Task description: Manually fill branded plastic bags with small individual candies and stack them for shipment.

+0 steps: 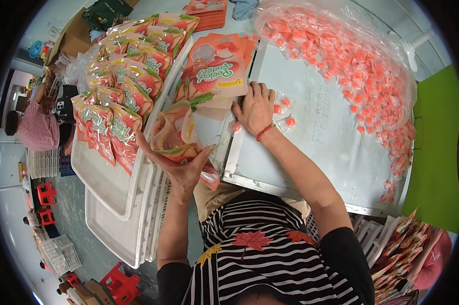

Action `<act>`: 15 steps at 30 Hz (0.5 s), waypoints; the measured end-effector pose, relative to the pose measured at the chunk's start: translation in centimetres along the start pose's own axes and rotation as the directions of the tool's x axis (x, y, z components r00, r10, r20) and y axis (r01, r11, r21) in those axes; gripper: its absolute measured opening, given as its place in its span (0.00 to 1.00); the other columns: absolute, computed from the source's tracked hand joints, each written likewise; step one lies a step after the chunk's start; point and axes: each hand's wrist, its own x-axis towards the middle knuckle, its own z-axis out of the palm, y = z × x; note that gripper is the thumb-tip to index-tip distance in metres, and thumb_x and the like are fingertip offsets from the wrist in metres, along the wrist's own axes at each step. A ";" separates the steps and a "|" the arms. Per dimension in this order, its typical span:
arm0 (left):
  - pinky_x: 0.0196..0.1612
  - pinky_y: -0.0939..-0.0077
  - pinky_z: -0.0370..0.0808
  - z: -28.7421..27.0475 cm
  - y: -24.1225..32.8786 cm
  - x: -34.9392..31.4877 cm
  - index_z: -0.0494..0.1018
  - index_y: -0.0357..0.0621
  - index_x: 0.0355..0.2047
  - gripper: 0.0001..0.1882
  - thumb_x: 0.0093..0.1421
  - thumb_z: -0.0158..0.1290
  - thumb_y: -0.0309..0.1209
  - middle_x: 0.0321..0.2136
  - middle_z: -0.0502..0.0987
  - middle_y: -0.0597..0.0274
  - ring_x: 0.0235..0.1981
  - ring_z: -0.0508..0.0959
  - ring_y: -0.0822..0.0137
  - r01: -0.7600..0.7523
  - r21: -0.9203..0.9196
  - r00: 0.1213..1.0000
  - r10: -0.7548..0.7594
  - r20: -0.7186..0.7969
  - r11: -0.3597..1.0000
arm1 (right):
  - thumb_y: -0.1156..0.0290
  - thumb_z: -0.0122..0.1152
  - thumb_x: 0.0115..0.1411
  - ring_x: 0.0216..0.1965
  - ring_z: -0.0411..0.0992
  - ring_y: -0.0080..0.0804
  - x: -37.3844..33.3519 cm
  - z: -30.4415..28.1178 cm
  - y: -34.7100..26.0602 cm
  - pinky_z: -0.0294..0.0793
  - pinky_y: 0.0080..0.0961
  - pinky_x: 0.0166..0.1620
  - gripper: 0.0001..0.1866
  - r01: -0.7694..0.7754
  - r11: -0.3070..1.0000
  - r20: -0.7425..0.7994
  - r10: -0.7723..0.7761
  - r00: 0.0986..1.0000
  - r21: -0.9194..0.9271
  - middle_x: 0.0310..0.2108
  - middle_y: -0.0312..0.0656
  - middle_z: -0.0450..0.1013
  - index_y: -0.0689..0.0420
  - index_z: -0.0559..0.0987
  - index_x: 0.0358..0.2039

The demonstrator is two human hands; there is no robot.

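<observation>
Worktop (316, 152): left hand (182, 174) gripping open pouch (172, 133); right hand (256, 111), grip unclear, beside green-lettered pouches (222, 72).

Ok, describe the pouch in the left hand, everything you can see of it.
The pouch looks like glossy, flexible plastic film, mainly pink and peach with green and yellow print. It is tilted, its walls bowed apart as if opened; its contents are hard to make out. The left hand holds it from below, between the white tray and the pale work surface.
</observation>
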 end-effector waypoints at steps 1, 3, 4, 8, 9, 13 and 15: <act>0.37 0.74 0.75 0.3 0.7 0.1 0.26 0.43 0.66 0.66 0.40 0.67 0.19 0.60 0.53 0.46 0.44 0.72 0.65 -0.026 -0.111 1.000 0.027 0.009 0.993 | 0.62 0.63 0.46 0.47 0.63 0.44 0.2 0.5 0.2 0.58 0.46 0.50 0.24 0.002 0.999 -0.041 -0.001 0.999 0.040 0.44 0.47 0.67 0.61 0.73 0.42; 0.56 0.62 0.65 0.8 2.0 0.0 0.28 0.39 0.66 0.71 0.36 0.73 0.29 0.60 0.51 0.43 0.57 0.61 0.59 0.135 -0.300 0.990 -0.142 -0.003 0.944 | 0.64 0.63 0.46 0.47 0.64 0.44 0.8 1.4 0.6 0.58 0.44 0.50 0.23 0.010 0.997 -0.084 -0.003 0.996 0.077 0.43 0.46 0.68 0.61 0.73 0.42; 0.56 0.62 0.65 0.6 1.3 0.1 0.28 0.39 0.66 0.71 0.36 0.73 0.29 0.60 0.51 0.43 0.57 0.61 0.59 0.132 -0.303 0.990 -0.140 -0.005 0.944 | 0.65 0.63 0.46 0.46 0.65 0.43 1.1 1.8 0.7 0.59 0.41 0.50 0.22 0.032 0.997 -0.110 -0.024 0.994 0.070 0.42 0.45 0.69 0.60 0.73 0.42; 0.61 0.58 0.56 0.1 -0.9 0.3 0.29 0.39 0.65 0.72 0.34 0.75 0.33 0.59 0.53 0.41 0.58 0.61 0.53 -0.192 -0.044 0.981 0.192 0.003 0.980 | 0.66 0.63 0.47 0.45 0.66 0.43 1.7 1.7 1.8 0.61 0.38 0.49 0.21 0.057 0.996 -0.043 -0.055 0.998 0.061 0.39 0.44 0.71 0.59 0.74 0.42; 0.61 0.59 0.58 -0.1 -0.9 0.3 0.29 0.39 0.65 0.72 0.34 0.75 0.33 0.58 0.54 0.41 0.58 0.61 0.50 -0.207 -0.024 0.978 0.207 0.007 0.978 | 0.66 0.63 0.47 0.45 0.66 0.43 2.0 1.2 1.6 0.61 0.38 0.49 0.21 0.062 0.996 -0.041 -0.060 0.997 0.063 0.39 0.44 0.71 0.59 0.74 0.42; 0.61 0.59 0.58 0.0 -0.6 0.2 0.29 0.38 0.65 0.72 0.34 0.75 0.33 0.58 0.55 0.42 0.58 0.61 0.51 -0.071 -0.068 0.997 0.071 -0.012 0.995 | 0.65 0.62 0.47 0.45 0.66 0.44 3.1 -0.4 1.2 0.61 0.39 0.50 0.19 0.007 1.000 0.133 -0.005 0.991 -0.018 0.39 0.45 0.71 0.57 0.76 0.40; 0.61 0.59 0.58 0.0 -0.4 0.3 0.29 0.38 0.65 0.72 0.33 0.75 0.33 0.58 0.55 0.42 0.58 0.61 0.51 -0.192 0.003 0.981 0.192 0.015 0.981 | 0.65 0.62 0.47 0.45 0.66 0.44 3.3 -0.3 1.6 0.61 0.40 0.51 0.18 0.009 1.000 0.114 -0.008 0.993 -0.013 0.39 0.44 0.72 0.57 0.76 0.39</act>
